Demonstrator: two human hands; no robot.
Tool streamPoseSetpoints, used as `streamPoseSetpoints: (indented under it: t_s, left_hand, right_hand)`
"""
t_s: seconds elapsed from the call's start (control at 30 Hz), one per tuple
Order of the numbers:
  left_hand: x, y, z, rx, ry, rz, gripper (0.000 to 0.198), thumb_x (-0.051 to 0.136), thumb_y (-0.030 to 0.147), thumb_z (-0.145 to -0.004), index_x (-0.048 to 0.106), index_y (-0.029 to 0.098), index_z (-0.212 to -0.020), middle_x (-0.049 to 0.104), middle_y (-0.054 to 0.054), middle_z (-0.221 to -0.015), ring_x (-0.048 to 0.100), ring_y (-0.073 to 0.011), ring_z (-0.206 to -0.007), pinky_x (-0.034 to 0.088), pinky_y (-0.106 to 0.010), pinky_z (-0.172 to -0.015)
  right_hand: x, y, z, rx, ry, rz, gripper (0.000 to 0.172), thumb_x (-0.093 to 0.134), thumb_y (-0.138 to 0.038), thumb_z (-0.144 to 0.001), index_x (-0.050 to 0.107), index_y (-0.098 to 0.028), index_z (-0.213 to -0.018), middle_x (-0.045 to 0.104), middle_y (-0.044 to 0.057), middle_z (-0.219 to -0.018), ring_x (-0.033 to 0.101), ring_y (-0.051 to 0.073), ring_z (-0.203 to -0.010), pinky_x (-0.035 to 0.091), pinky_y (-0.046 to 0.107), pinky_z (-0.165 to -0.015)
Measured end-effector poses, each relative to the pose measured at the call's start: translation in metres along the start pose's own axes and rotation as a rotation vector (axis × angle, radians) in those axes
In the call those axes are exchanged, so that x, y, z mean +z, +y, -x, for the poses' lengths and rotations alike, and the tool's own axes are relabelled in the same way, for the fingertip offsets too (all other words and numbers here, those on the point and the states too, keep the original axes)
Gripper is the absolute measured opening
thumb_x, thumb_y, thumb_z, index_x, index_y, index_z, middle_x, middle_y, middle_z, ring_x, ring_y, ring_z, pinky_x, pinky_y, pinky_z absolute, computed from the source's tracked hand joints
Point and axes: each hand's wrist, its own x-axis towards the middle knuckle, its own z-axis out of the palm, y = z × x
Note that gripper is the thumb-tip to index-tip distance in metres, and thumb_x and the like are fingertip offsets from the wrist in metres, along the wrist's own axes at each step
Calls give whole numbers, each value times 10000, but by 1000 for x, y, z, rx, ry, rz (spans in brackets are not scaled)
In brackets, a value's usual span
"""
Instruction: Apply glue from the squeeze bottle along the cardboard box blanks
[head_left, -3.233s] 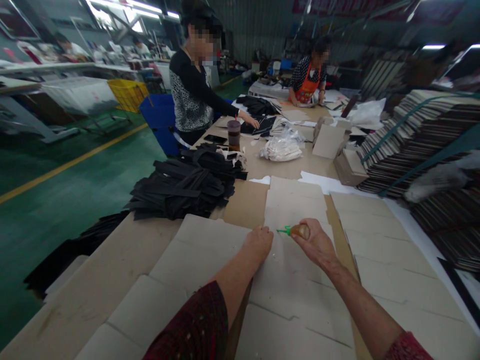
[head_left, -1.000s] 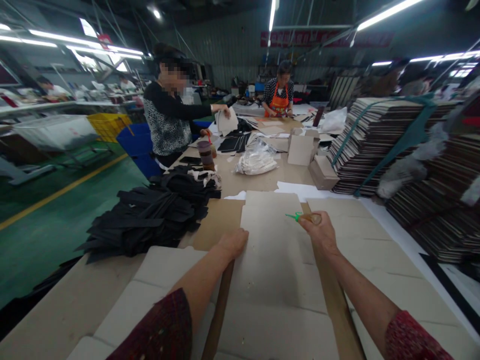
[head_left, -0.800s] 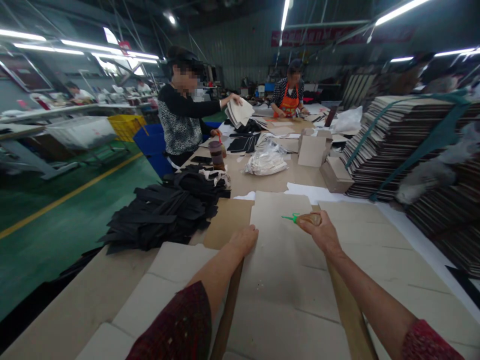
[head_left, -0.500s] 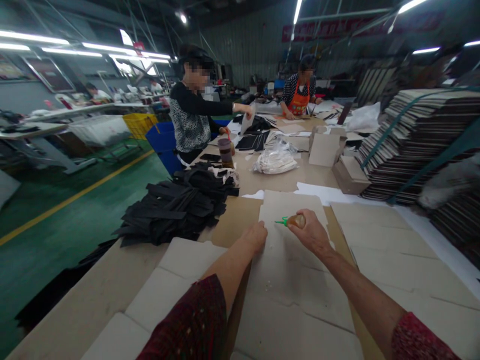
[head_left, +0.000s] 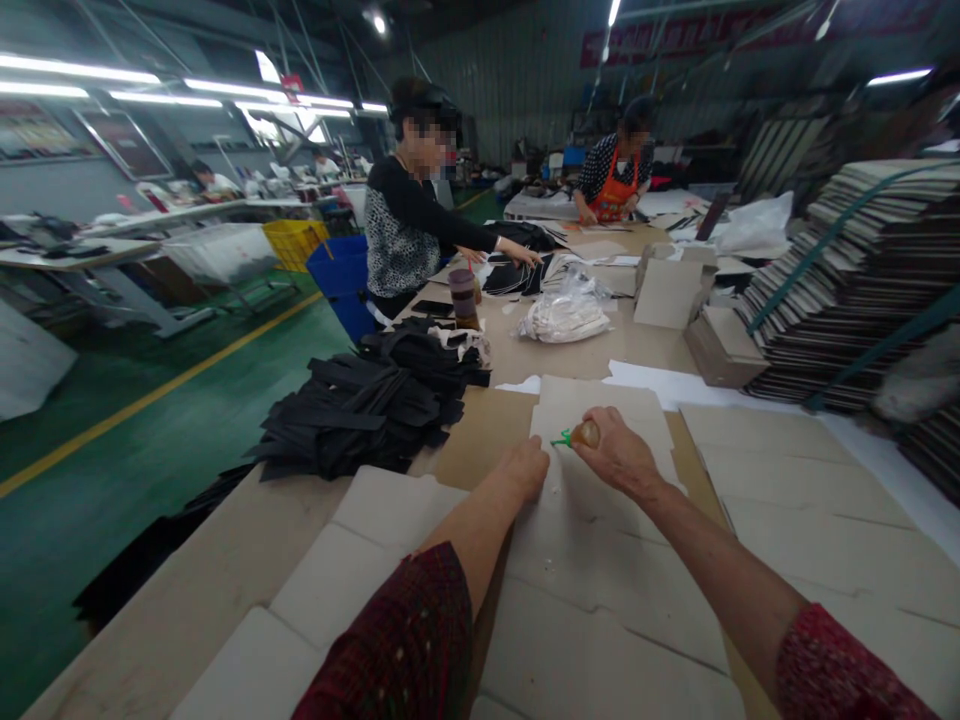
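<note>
My right hand (head_left: 616,452) is wrapped round a small squeeze glue bottle (head_left: 586,434) of amber liquid, tilted so its green nozzle points left, close to the grey cardboard (head_left: 600,405). My left hand (head_left: 525,470) has its fingers closed at the left edge of that cardboard, a little left of the nozzle; the fingertips are partly hidden. The cardboard pieces overlap in a row running toward me. Small whitish drops (head_left: 551,565) show on their surface.
More cardboard rows lie left (head_left: 397,505) and right (head_left: 795,500). Black fabric strips (head_left: 367,400) are heaped at the left edge. Behind are a cup (head_left: 463,298), a plastic bag (head_left: 566,310) and a strapped board stack (head_left: 847,270). Two co-workers (head_left: 409,220) (head_left: 619,180) stand at the table.
The view has shifted slightly. The nozzle is now nearer my left hand, and more drops show on the cardboard. The nearer co-worker's raised hand has come down to the black pieces.
</note>
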Motion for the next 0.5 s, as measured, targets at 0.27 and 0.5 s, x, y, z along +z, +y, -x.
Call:
streamPoseSetpoints:
  t_s: [0.27,0.5]
  left_hand:
    - [4,-2,-3,7,8,11,298,432,96,-905,642,148,-1109,542,-162,-1254,606,-265,-1143,521,-386,-960]
    - [5,-4,-10,10,-15,19,319,469,98,-901,575,181,-1190,564,-136,-1311,543,-240,-1255,466,-384,-1043]
  right_hand:
    - [-7,2,-4,50,34,-177,252,662,-340,-744,577,-248,-963,568,44,-1046,530,154,-689,305,293,-586]
    - [-1,43,-1,291,198,-575,435,686,-502,-674,556,-222,-980,620,-10,-738,576,179,-635,429,293,-571]
